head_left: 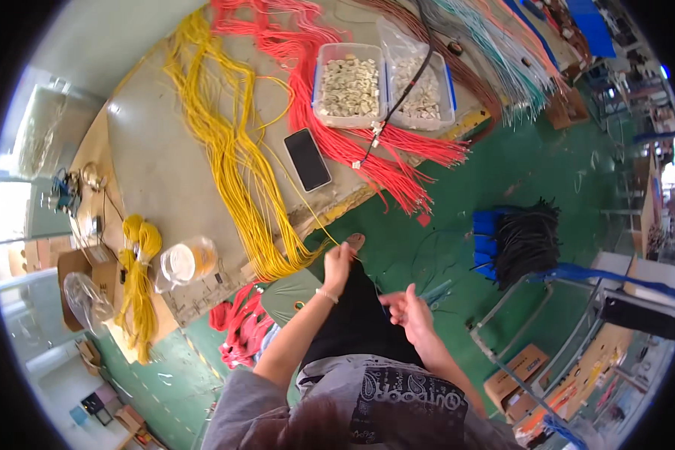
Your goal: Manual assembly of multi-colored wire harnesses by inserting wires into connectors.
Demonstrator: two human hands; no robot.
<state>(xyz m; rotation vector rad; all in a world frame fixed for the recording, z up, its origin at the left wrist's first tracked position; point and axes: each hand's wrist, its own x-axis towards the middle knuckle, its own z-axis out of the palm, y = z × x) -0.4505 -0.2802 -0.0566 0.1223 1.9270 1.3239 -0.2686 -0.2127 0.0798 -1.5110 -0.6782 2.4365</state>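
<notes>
My left hand [338, 266] is closed in a pinch on a thin yellow wire [313, 212], just off the table's front edge. That wire runs up toward a long bundle of yellow wires [236, 165], which lies across the table and droops over its edge beside my hand. My right hand [412, 313] hovers over my lap to the right, thumb and index finger apart, with nothing visible in it. A dark-screened phone [307, 160] rests between the yellow bundle and a bundle of red wires [397, 176].
Two clear plastic boxes hold small white connectors [350, 86] on the table [157, 142]. A black cable [411, 88] crosses between them. At left are a clear tub [187, 262] and tied yellow wires [137, 277]. Black wires [529, 240] hang over a rack at right.
</notes>
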